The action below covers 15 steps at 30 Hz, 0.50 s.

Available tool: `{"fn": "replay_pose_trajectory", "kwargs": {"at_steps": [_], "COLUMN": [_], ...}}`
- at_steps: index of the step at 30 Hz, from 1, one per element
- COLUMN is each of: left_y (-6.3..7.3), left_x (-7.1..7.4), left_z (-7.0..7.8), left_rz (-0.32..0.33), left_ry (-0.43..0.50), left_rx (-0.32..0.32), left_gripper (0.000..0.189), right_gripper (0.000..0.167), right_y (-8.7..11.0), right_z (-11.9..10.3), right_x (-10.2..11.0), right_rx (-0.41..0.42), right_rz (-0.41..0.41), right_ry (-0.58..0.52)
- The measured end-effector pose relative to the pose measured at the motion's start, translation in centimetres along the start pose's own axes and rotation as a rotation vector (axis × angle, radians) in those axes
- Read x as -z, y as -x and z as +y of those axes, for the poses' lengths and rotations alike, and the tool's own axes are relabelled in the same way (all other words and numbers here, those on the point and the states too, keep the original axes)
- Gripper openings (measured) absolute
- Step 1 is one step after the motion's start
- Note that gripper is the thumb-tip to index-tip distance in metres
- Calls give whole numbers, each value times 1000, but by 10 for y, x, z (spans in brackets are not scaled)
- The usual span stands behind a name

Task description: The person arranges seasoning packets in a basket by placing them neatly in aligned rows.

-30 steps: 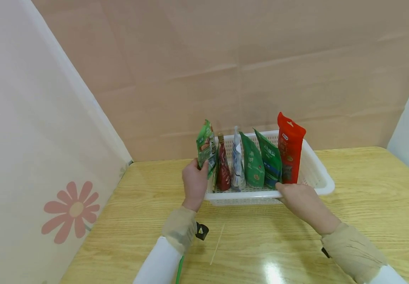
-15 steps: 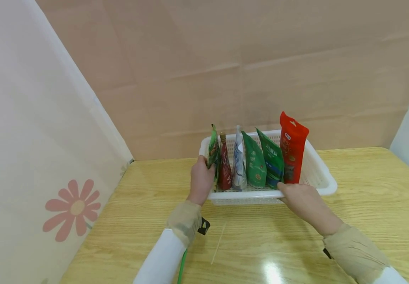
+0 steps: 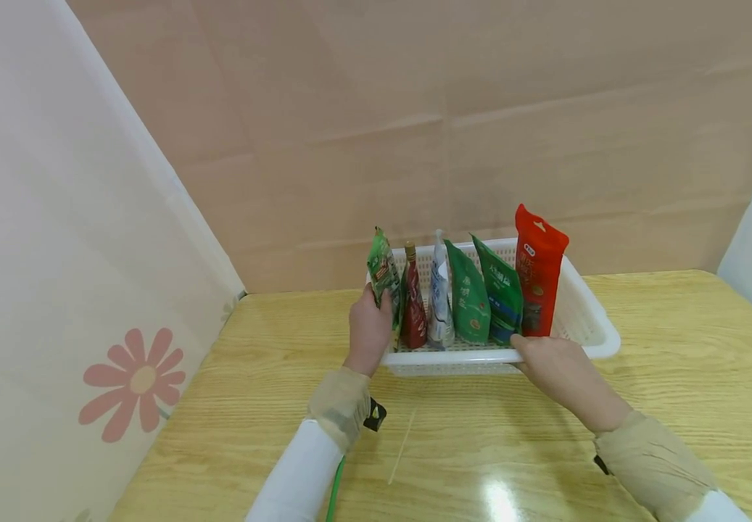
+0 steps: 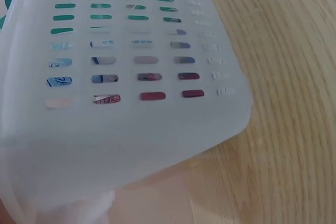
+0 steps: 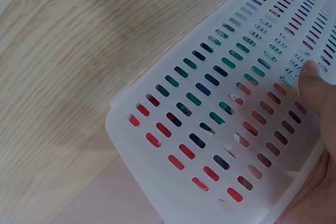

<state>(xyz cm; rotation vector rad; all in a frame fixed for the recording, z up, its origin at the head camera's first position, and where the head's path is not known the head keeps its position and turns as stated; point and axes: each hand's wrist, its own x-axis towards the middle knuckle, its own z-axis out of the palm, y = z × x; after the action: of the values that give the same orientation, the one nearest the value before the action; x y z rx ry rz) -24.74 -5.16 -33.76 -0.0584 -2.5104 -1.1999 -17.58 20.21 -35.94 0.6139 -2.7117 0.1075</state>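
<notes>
A white perforated plastic basket [image 3: 454,359] stands on the table with a row of upright packets in it. At its left end, my left hand [image 3: 368,330] holds a green printed packet [image 3: 383,267] between thumb and fingers. Beside that packet are a dark red bottle-shaped pouch [image 3: 414,312] and a white-and-blue pouch [image 3: 439,308]. Two green bags [image 3: 470,304] lean further right, then a tall red bag [image 3: 541,268]. My right hand [image 3: 558,373] grips the basket's front rim, with the thumb outside the wall [image 5: 315,85] in the right wrist view. The left hand is barely visible in its wrist view.
The wood-grain table [image 3: 480,442] extends around the basket. Brown paper [image 3: 441,130] covers the wall behind it. A pale curtain with a red flower [image 3: 141,380] hangs at the left. A green cable [image 3: 334,489] runs beside the left forearm.
My left hand has moved slightly right with the green packet. The packet turned edge-on, then its printed face came partly back into view. My right hand keeps its hold on the rim.
</notes>
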Motion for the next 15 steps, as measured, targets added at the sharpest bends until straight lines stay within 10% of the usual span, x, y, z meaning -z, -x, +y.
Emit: {"fn": "replay_pose_trajectory", "kwargs": {"at_steps": [15], "left_y": [1], "left_x": [0], "left_z": [-2], "left_rz": [-119], "left_ry": [-110], "left_rx": [-32], "left_gripper": [17], "right_gripper": [31], "right_y": [0], "right_z": [-1], "right_x": [0], "right_rx": [11], "right_rz": [18], "right_ry": [5]}}
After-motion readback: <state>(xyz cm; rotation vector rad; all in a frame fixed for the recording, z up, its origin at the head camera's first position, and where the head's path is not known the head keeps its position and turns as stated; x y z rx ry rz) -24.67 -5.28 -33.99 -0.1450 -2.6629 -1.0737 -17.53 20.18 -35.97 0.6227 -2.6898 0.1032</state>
